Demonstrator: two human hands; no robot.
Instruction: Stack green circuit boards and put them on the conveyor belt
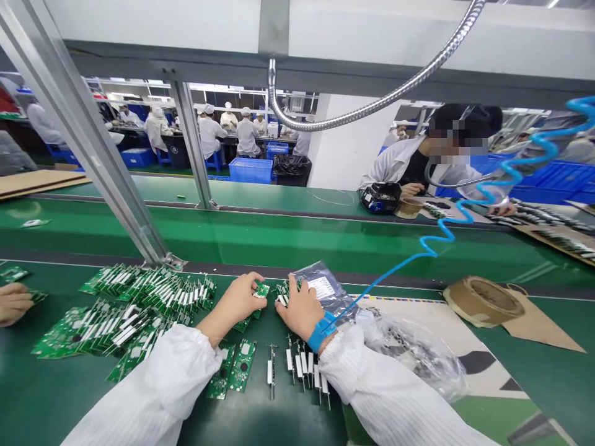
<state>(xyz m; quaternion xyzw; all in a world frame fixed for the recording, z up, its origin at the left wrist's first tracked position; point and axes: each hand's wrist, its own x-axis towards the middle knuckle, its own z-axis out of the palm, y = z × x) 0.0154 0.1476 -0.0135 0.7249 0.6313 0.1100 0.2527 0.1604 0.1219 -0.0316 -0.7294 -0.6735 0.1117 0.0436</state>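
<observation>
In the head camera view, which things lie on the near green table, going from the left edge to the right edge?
A co-worker's hand → heap of green circuit boards → left hand → right hand → grey antistatic bag → clear plastic bag → roll of brown tape.

tape roll [481, 300], cardboard sheet [534, 325], blue crates [251, 169], co-worker's hand [13, 303]
</observation>
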